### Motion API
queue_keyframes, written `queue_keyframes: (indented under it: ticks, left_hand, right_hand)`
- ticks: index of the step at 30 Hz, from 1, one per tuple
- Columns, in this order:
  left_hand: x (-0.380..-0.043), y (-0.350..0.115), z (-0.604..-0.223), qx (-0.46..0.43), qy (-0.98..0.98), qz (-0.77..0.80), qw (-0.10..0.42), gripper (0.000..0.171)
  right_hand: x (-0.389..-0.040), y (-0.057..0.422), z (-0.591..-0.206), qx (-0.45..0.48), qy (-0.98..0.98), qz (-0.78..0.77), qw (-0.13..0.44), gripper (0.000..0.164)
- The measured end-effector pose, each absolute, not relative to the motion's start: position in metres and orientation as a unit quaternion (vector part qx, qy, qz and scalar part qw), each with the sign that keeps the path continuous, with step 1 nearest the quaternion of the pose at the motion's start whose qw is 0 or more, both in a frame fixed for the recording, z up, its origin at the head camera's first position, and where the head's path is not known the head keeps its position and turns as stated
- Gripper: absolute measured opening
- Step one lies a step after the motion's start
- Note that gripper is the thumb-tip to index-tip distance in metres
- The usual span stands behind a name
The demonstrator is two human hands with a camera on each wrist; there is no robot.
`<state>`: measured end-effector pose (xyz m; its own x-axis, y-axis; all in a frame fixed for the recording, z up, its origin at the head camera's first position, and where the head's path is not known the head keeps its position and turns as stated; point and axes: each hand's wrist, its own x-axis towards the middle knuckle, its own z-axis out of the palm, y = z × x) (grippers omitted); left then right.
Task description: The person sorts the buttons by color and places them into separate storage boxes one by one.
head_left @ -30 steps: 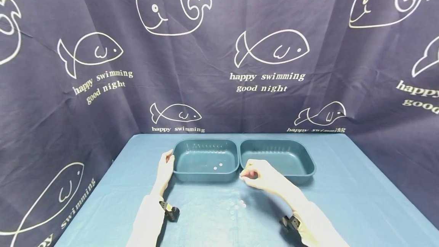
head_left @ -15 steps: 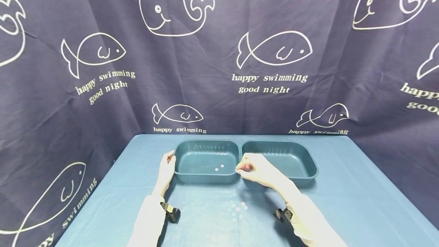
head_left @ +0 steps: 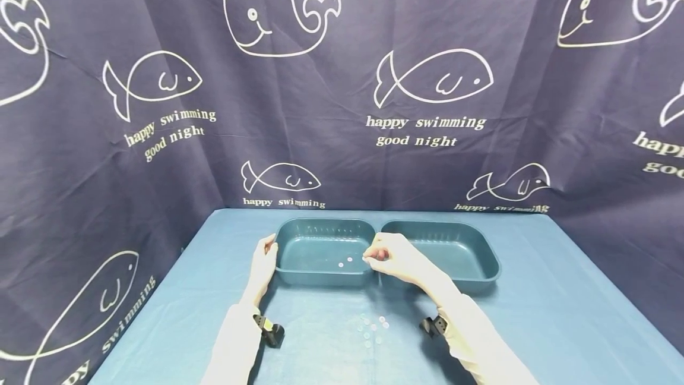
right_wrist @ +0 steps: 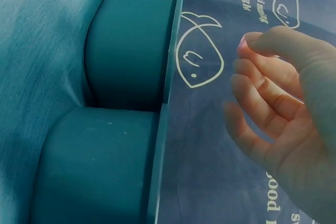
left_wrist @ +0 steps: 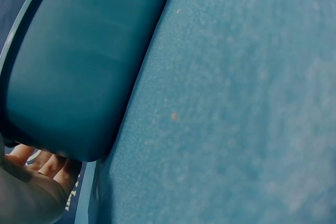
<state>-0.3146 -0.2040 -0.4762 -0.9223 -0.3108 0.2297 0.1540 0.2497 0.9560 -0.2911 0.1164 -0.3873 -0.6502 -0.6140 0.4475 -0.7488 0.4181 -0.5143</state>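
Two teal plastic bins stand side by side; the left bin (head_left: pixel 326 278) has two small pink buttons (head_left: pixel 345 262) on its floor. My left hand (head_left: pixel 264 259) holds the left bin's outer end, fingers against the end wall (left_wrist: pixel 73 108). At the thumb and index fingertips of my right hand (head_left: pixel 392 257) is a small pink button (right_wrist: pixel 242 42). That hand is raised over the near inner corner of the left bin, where the bins meet, and its other fingers are loosely curved. Behind its wrist is the right bin (head_left: pixel 470 284).
Several small pale and pink buttons (head_left: pixel 373 327) lie on the blue table cloth (head_left: pixel 315 337) in front of the bins. A dark curtain (head_left: pixel 342 88) with white fish and whale drawings rises behind the table and along its sides. Each wrist wears a small black camera.
My right hand has moved up and left from in front of the right bin to the left bin's inner corner, carrying the button. My left hand stays at the left bin's end.
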Motion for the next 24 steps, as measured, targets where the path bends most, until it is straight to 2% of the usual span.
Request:
queue_keyframes:
  ticks: [6,14,24]
  left_hand:
    - [-0.321,-0.210,-0.494,0.004,-0.747,-0.622,0.236,0.037]
    - [-0.315,-0.204,-0.477,0.051,-0.772,-0.604,0.192,0.035]
    - [-0.316,-0.204,-0.478,0.057,-0.771,-0.605,0.192,0.036]
  right_hand:
    - [-0.299,0.110,-0.390,0.399,-0.846,0.344,0.087,0.007]
    - [-0.308,0.103,-0.392,0.370,-0.861,0.346,0.052,0.008]
    - [-0.321,0.096,-0.408,0.367,-0.873,0.315,0.065,0.009]
